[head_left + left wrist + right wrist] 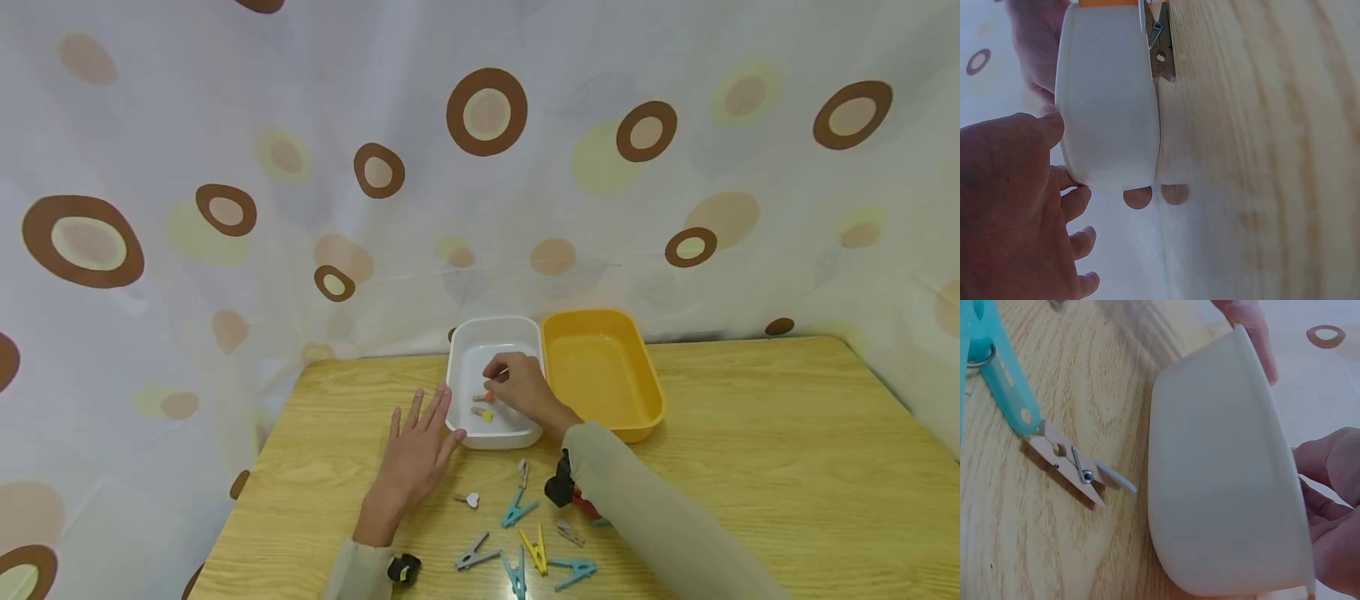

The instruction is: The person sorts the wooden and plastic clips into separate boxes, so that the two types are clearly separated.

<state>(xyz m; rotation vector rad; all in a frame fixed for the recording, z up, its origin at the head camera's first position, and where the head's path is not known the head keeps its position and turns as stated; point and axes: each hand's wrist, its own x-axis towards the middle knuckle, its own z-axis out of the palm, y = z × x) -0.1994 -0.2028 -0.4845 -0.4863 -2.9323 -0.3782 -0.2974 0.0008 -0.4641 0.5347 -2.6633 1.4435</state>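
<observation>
Along the table's near part (pixel 780 467) lie plastic spring clothespins (pixel 540 560). Beyond, the left hand (pixel 412 462), fingers spread, touches the white tray (pixel 497 442); the right hand (pixel 521 387) bends over small wooden clothespins (pixel 482 413) inside, its grip indiscernible. Apparent step: placing or picking one; next, precise fingertip control is needed. Alongside: yellow tray (pixel 600 375).

A yellowish wood-grain bench (pixel 765 433) carries a white rectangular plastic tray (pixel 498 442) beneath the right grip (pixel 523 388) and a yellow rectangular plastic tray (pixel 651 398) to that grip's right. Nearer than the right grip lie teal plastic clothespins (pixel 517 511), a yellow plastic clothespin (pixel 537 553), a grey plastic clothespin (pixel 474 555) and small wooden clothespins (pixel 569 533).
</observation>
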